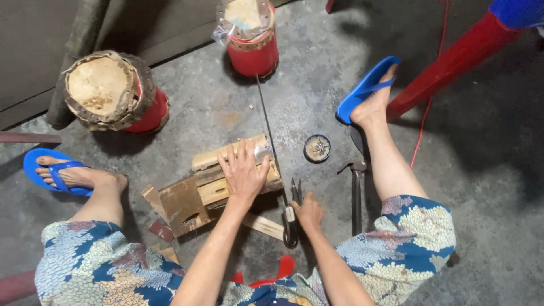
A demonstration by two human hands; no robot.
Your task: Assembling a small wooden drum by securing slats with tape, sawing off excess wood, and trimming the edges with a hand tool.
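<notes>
My left hand (243, 170) lies flat, fingers spread, on a wooden block jig (198, 192) on the concrete floor, pressing a pale wooden piece (212, 157) with a clear wrapped end. My right hand (307, 213) rests on the floor on a pair of black thread snips (293, 212), their blades pointing away from me. A long thin metal rod (266, 116) runs from the jig toward a red drum.
Two small red drums, one (116, 90) at the left and one (249, 35) at the top, stand on the floor. A round tin of small nails (317, 148) and a hammer (356, 190) lie by my right leg. A red post (453, 62) slants at the right. My feet wear blue flip-flops.
</notes>
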